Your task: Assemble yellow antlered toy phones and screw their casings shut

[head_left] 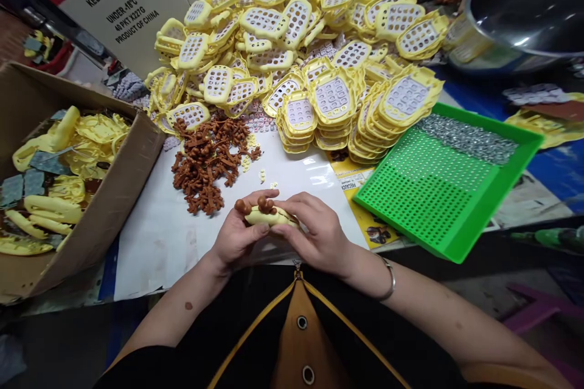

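Note:
Both hands meet low in the middle of the view over a white sheet. My left hand [237,232] and my right hand [314,231] are each closed on one small yellow plastic shell [268,216] with brown knobs sticking up from it. Just beyond them lies a heap of brown plastic pieces [207,161]. Further back spreads a big pile of yellow keypad shells [301,55] with white perforated faces, some stacked.
A green perforated tray [438,194] with small silvery parts at its far end sits to the right. An open cardboard box [114,194] of yellow parts stands on the left. A steel bowl [524,18] is at the back right.

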`<state>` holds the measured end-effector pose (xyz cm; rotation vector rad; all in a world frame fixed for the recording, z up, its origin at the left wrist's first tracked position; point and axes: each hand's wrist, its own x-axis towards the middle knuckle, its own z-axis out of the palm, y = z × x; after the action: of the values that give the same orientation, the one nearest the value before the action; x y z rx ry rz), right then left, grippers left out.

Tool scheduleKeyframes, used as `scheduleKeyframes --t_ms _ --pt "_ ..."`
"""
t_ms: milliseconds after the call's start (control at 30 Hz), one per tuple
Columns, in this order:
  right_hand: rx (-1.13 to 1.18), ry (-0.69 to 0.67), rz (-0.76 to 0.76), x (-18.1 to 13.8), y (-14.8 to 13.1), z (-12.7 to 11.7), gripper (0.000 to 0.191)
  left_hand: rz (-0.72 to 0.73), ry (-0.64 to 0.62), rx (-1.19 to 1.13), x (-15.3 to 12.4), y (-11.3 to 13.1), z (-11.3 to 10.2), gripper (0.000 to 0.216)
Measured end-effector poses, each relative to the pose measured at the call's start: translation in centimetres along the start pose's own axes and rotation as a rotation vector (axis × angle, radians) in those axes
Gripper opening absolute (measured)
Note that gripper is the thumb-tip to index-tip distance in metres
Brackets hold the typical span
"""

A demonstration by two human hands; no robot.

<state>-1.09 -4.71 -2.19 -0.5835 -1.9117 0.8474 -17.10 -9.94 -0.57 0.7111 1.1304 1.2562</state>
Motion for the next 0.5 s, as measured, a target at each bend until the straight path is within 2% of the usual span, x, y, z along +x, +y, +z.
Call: scheduleKeyframes --t_ms 133,200,267,400,500 --pt "-0.282 0.049 -0.093 0.1 -0.6 0.4 0.022 -0.078 0.011 -0.023 0.2 -0.2 0.3 0.042" --pt "-0.308 0.040 -0.097 0.2 -0.4 0.5 0.023 -0.107 0.022 -0.056 0.2 -0.1 0.4 0.046" --pt "-0.303 -0.022 -0.101 0.2 0.0 0.4 0.029 -0.099 0.051 -0.092 0.2 0.1 0.3 0.046" --pt "-0.400 -0.207 -0.049 -0.1 0.9 -0.4 0.059 -0.065 0.054 -0.134 0.3 0.6 0.0 0.040" --pt "-0.424 -0.299 0.012 -0.4 0.7 -0.6 0.053 -0.111 0.025 -0.143 0.5 0.7 -0.2 0.036"
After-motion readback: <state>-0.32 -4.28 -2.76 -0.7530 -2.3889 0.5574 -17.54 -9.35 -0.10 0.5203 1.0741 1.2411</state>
